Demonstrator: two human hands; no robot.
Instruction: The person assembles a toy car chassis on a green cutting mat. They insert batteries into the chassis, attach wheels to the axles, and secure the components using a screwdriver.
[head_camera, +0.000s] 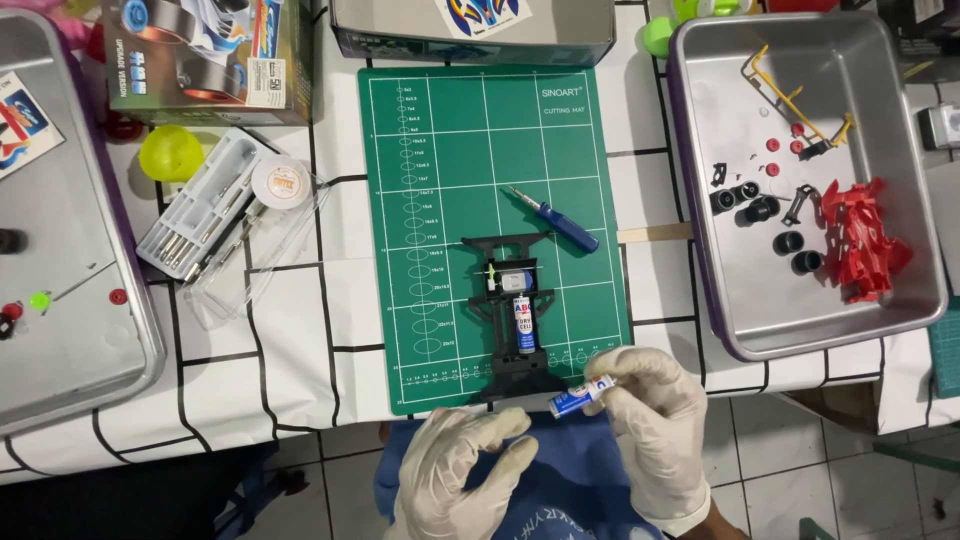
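Right now the right hand, in a white glove, pinches a small blue and white battery between its fingertips, just past the near edge of the green cutting mat. Close by, the left hand, gloved too, is loosely open and holds nothing. On the mat lies a black toy car frame with another battery already sitting inside it. A blue screwdriver rests just above the frame. Off to the right, a metal tray holds black wheels and a red car body.
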